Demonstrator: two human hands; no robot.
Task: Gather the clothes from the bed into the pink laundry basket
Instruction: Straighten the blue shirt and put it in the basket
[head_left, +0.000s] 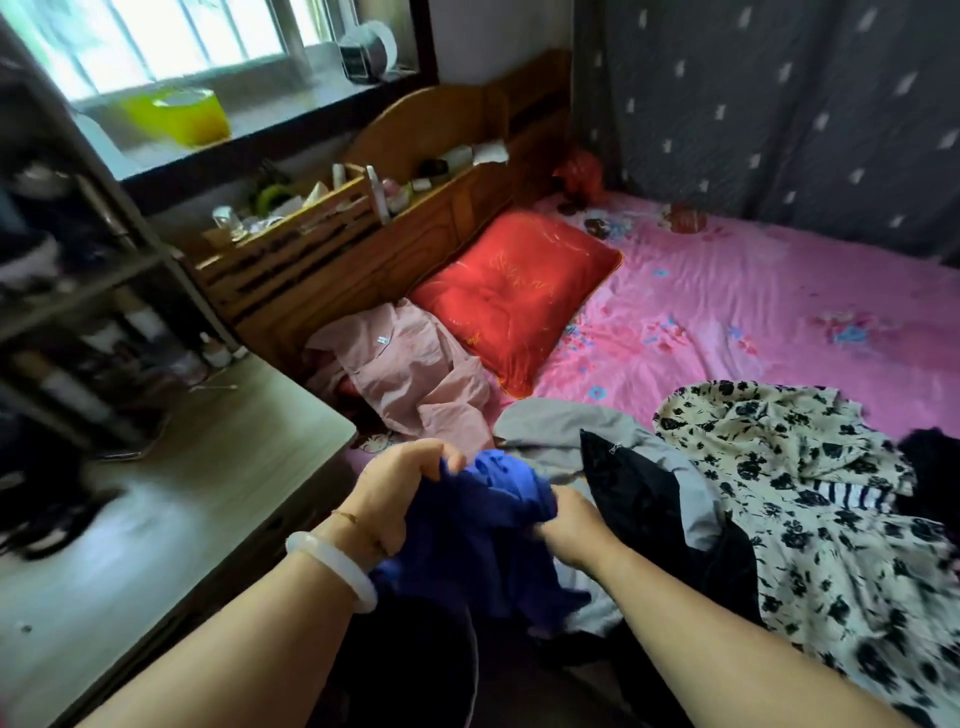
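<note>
A blue garment (483, 530) hangs bunched between my hands at the near edge of the bed (727, 312). My left hand (395, 493) grips its left side and my right hand (566, 525) grips its right side. On the pink sheet lie a pale pink shirt (415, 379), a grey garment (566, 431), a black garment (639, 499) and a cream dress with black flowers (810, 499). Under my hands sits a dark round container (415, 665); the pink laundry basket is not in view.
A red pillow (519, 296) leans by the wooden headboard (415, 218), whose shelf holds small bottles. A wooden desk (182, 493) stands left of the bed. Behind the desk are a dark shelf unit (62, 312) and a window sill. A dark patterned curtain (779, 104) hangs on the right.
</note>
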